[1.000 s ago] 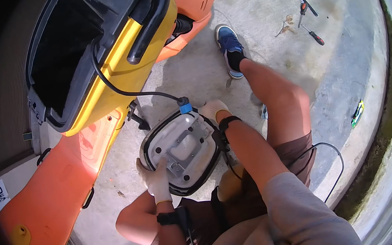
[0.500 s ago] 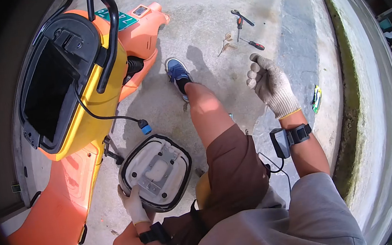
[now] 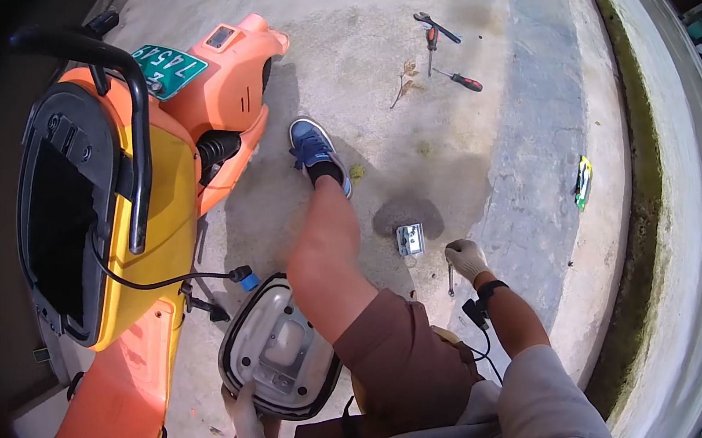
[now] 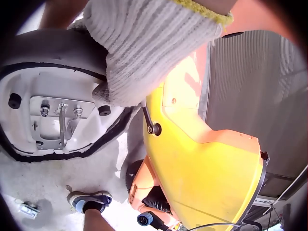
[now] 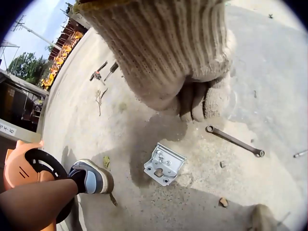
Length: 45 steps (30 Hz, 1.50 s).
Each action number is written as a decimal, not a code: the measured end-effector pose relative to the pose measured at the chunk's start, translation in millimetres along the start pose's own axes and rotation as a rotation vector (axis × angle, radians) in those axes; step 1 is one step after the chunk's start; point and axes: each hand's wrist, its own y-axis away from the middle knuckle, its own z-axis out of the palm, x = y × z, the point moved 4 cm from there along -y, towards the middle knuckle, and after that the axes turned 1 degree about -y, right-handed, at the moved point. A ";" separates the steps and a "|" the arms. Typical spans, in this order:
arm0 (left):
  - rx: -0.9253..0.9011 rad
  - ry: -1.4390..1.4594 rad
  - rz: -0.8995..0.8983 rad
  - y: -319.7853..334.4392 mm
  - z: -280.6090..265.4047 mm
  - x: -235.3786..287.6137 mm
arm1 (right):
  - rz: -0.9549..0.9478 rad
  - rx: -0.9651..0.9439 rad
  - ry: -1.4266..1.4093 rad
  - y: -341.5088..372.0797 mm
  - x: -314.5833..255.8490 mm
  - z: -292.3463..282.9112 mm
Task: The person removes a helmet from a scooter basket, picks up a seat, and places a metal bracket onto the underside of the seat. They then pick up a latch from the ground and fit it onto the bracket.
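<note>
An upturned scooter seat [image 3: 252, 331], pale underneath with a black sealing rim, leans by the person's left knee. My gloved left hand [image 3: 245, 416] grips its near-left edge, thumb over the underside. In the left wrist view, a metal plate [image 4: 86, 102] with bolts and a bar shows on that underside. My gloved right hand [image 3: 466, 259] is low over the concrete on the right, fingers bent downward. Just beside its fingertips a double-ended ring spanner [image 5: 236, 142] lies on the ground. Close by sits a silver metal bracket [image 5: 164, 164] with bolts on it.
The orange and yellow scooter [image 3: 171, 234] stands at left, its seat opening uncovered. A cable with a blue connector [image 3: 249, 282] hangs from it near the seat. Screwdrivers [image 3: 466, 81] and a wrench [image 3: 443, 28] lie farther off; a green-yellow packet [image 3: 582, 183] lies at right.
The right hand has left the seat, swung out to the right and come down near the spanner. The left hand keeps hold of the seat. The bracket has come into view as the head turned.
</note>
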 end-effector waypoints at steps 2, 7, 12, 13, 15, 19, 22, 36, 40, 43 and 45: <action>-0.015 -0.022 -0.009 3.0 0.4 5.0 | -0.179 0.031 0.093 -8.6 -28.3 16.5; 0.048 -0.075 -0.016 19.3 15.5 29.6 | -0.002 0.041 0.323 -38.6 -59.4 59.5; 0.096 -0.028 -0.092 28.1 31.3 46.8 | 0.237 0.184 0.252 -48.6 -69.4 68.9; 0.077 0.044 -0.149 34.0 39.2 58.2 | 0.241 0.184 0.219 -48.3 -72.0 68.1; 0.032 0.082 -0.142 40.5 46.2 74.6 | 0.245 0.168 0.192 -49.2 -63.8 71.3; -0.172 0.128 -0.048 29.3 43.2 76.0 | 0.184 0.196 0.238 -47.7 -66.4 67.1; -0.214 0.198 -0.045 31.0 41.0 79.5 | 0.106 0.220 0.219 -47.1 -61.9 55.9; 0.044 0.307 0.160 152.4 -163.8 64.7 | -0.429 -0.067 -0.438 102.9 -263.6 -154.5; 0.066 0.577 0.182 189.8 -185.1 58.5 | -0.575 -0.276 -0.371 178.1 -317.4 -151.6; 0.141 0.800 0.149 212.6 -197.1 41.0 | -0.501 -0.252 -0.275 180.7 -301.0 -156.1; 0.063 0.879 0.087 233.7 -182.5 82.3 | -0.414 -0.127 -0.318 143.9 -262.5 -161.2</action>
